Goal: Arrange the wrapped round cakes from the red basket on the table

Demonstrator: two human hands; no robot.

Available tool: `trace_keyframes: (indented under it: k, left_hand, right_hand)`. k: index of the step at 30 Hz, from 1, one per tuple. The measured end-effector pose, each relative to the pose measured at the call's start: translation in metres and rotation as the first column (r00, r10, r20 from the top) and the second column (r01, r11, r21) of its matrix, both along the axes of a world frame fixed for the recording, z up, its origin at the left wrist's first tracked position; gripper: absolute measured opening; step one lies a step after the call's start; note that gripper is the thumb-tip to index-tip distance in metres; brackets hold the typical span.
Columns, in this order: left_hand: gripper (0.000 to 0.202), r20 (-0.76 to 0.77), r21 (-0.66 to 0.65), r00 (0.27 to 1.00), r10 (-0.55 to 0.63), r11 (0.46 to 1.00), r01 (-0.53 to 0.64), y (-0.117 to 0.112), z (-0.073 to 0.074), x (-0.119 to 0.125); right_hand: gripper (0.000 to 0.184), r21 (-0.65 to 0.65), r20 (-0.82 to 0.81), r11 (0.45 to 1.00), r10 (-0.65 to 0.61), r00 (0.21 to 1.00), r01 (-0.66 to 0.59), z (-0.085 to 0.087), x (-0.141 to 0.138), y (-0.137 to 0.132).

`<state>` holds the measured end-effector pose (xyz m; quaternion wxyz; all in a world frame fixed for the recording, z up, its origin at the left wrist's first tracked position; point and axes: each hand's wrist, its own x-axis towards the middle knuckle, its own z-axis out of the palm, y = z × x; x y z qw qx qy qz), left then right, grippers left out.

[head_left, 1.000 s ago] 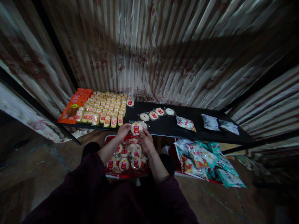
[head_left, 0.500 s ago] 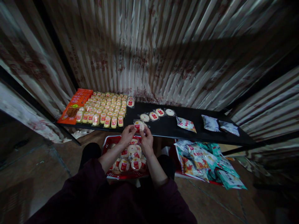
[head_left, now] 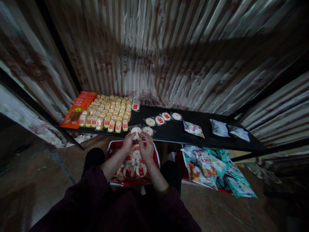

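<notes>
Both hands hold one round, flat pastry (head_left: pixel 135 131) in a clear wrapper, its pale side up, by the shelf's front edge. My left hand (head_left: pixel 127 144) pinches its left side. My right hand (head_left: pixel 146 149) has its fingers on the pastry's right side. Just right of it lies another wrapped round pastry (head_left: pixel 147 130), close to the right fingertips. Below my hands is a red basket (head_left: pixel 157 161) with several more of these pastries (head_left: pixel 128 171) in it, partly covered by my forearms.
The black shelf (head_left: pixel 166 132) carries an orange packet (head_left: pixel 76 111), rows of small yellow packaged cakes (head_left: pixel 108 112), more round pastries (head_left: pixel 159 120), a white-red snack bag (head_left: pixel 193 129) and silver bags (head_left: pixel 219 128). A second basket (head_left: pixel 180 162) heaped with snack bags stands lower right. A pleated curtain (head_left: pixel 154 51) hangs behind.
My hands have moved a little left with the pastry. Its red label faced up before; a pale side shows now. The pastry on its right is now more exposed.
</notes>
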<state>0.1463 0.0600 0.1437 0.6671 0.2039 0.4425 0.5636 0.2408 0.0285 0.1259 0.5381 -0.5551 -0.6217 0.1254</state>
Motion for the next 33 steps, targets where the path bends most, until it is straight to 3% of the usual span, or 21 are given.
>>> trace_keyframes:
  k: [4, 11, 15, 23, 28, 33]
  left_hand:
    - [0.014, 0.099, -0.056, 0.995, 0.011, 0.998, -0.006, 0.002, 0.002, -0.004]
    - [0.014, 0.076, -0.107, 0.997, -0.03, 0.994, 0.038, 0.002, -0.003, -0.003]
    - [0.021, 0.025, -0.052, 0.997, -0.078, 0.996, 0.079, 0.001, -0.007, -0.001]
    - [0.031, -0.155, 0.104, 0.986, -0.066, 0.991, 0.082, -0.002, -0.009, 0.005]
    - [0.037, -0.193, 0.196, 0.976, -0.106, 0.97, 0.144, -0.005, -0.009, 0.008]
    - [0.031, -0.303, 0.175, 0.944, -0.127, 0.967, 0.186, -0.005, -0.005, 0.008]
  right_hand:
    - [0.029, -0.048, -0.026, 0.997, -0.064, 0.998, 0.063, -0.006, 0.005, 0.002]
    - [0.027, -0.077, 0.003, 0.993, -0.092, 0.996, 0.092, -0.008, 0.006, 0.002]
    - [0.026, -0.075, 0.075, 0.992, -0.097, 0.992, 0.103, -0.003, 0.006, 0.0]
    - [0.041, -0.108, 0.116, 0.994, 0.028, 0.993, -0.015, 0.002, 0.001, -0.002]
    - [0.044, -0.169, 0.017, 0.985, -0.022, 1.0, 0.025, 0.005, 0.001, 0.001]
    - [0.042, -0.273, -0.253, 0.961, -0.115, 0.961, 0.043, 0.0, 0.011, 0.008]
